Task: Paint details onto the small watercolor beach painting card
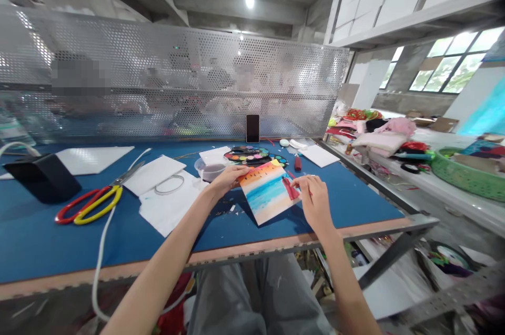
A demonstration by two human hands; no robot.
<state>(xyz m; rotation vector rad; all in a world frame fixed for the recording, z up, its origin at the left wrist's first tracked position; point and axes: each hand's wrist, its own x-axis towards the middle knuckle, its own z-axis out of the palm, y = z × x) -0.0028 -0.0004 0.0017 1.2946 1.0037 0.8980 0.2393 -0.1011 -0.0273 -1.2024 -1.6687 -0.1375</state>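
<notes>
A small painting point(262, 193) with an orange sky, blue sea, pale sand and a figure in a red dress is tilted up off the blue tabletop. My left hand point(229, 177) grips its upper left edge. At the right edge, close to the red figure, my right hand point(315, 198) has its fingers pinched together; what lies between them is hidden. Behind the painting is a palette point(248, 155) of several round paint colours. A translucent water cup point(211, 171) stands just beyond my left hand. A small dark red bottle point(297, 162) is beyond my right hand.
Scissors point(94, 201) with red and yellow handles lie left, by a black box point(41, 177) and a white cable point(103, 251). White papers point(169, 203) spread beside them. A phone point(253, 128) leans on the perforated metal screen point(205, 72). A green basket point(469, 174) sits right.
</notes>
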